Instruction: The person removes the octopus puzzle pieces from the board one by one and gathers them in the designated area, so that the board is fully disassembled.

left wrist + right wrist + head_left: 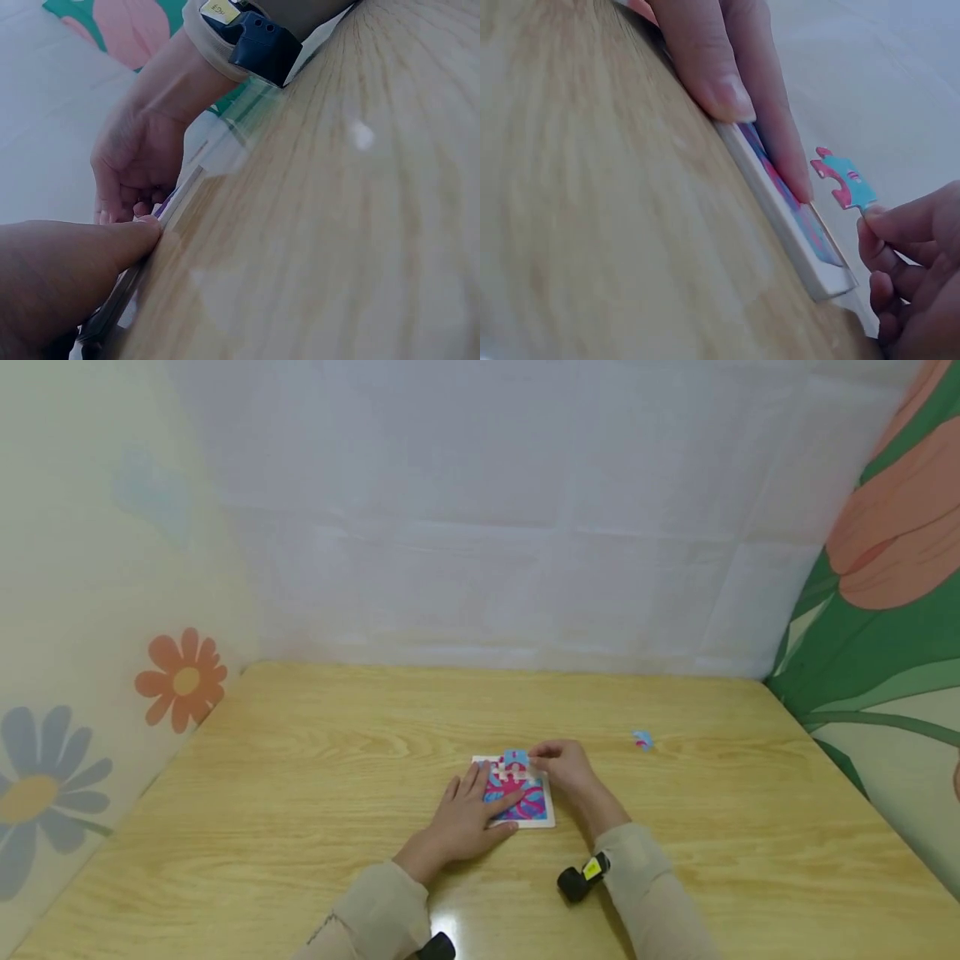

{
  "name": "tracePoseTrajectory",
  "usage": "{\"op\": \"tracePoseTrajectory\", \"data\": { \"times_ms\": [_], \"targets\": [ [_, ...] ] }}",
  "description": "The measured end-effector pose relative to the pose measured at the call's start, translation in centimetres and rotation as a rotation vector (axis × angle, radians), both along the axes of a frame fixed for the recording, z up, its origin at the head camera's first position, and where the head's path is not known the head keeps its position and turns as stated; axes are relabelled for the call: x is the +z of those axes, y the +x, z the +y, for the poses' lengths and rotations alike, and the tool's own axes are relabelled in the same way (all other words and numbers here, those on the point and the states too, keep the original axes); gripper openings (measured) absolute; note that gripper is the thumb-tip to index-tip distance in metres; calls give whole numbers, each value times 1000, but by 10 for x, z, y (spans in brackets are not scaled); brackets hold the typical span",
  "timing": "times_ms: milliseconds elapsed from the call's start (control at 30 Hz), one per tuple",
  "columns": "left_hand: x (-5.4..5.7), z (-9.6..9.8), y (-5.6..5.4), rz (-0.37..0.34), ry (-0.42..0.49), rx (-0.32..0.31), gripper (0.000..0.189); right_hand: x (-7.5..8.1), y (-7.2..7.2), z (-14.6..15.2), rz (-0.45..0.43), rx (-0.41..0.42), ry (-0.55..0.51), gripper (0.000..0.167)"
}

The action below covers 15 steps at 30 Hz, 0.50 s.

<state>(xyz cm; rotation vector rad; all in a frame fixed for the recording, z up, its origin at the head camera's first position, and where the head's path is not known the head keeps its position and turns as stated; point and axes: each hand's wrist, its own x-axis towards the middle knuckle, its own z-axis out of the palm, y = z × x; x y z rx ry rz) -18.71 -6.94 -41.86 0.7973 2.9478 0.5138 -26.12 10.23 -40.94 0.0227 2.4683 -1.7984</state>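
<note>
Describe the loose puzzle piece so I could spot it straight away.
First find the wooden table, then the person's right hand. Farther right and slightly beyond lies the loose piece, small, blue and pink, alone and untouched, unlike the held piece.

Beige sleeves (652, 893), black wrist cameras (573, 886), yellow label (592, 869)

The puzzle tray (551, 822), white-rimmed and partly filled, lies flat. One blue-and-pink piece (861, 192) is held raised near its far edge — a second piece (642, 740) lies well apart.
</note>
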Motion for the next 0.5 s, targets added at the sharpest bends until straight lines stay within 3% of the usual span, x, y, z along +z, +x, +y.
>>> {"op": "tracePoseTrajectory", "data": {
  "times_ms": [200, 500],
  "targets": [
    [0, 0, 0, -1, 25, 2, 47, 5, -4, 8, -56, -49, -93, 10],
    [2, 1, 0, -15, 29, 8, 48, 8, -11, 24, -2, -27, -89, 16]
  ]
}}
